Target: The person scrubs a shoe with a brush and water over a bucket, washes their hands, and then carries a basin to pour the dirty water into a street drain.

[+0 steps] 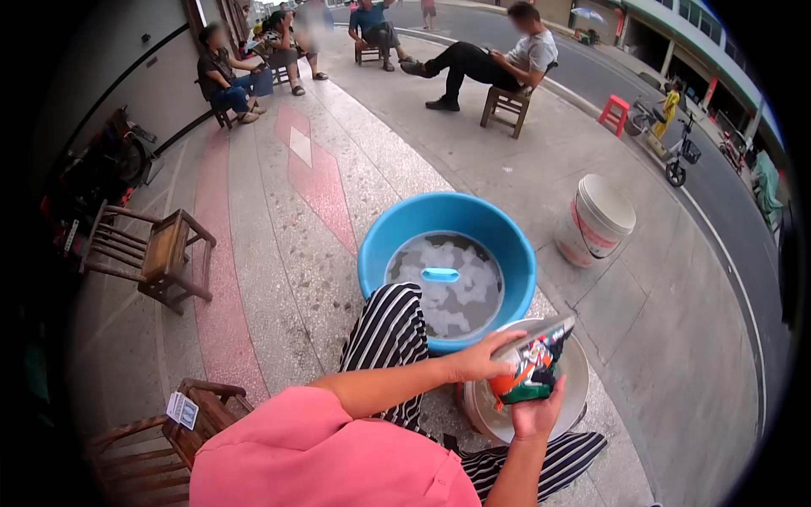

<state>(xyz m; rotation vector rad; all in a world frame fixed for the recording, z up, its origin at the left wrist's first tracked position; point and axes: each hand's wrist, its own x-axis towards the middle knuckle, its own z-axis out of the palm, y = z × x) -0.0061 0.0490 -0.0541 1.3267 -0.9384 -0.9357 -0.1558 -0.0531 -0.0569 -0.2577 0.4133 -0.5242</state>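
Multicoloured item [534,370] slants over the white bucket [578,376], gripped by left hand [481,360] at its left, right hand [537,414] below.

The round blue basin [510,241] is made of smooth, kinda shiny plastic, and glossy printed plastic is seen on the multicoloured packet [536,369]. Matt cloth is used for the pink top [329,456] and black-and-white striped trousers [384,331], and pretty worn-looking wood for the slatted brown chairs [165,249].
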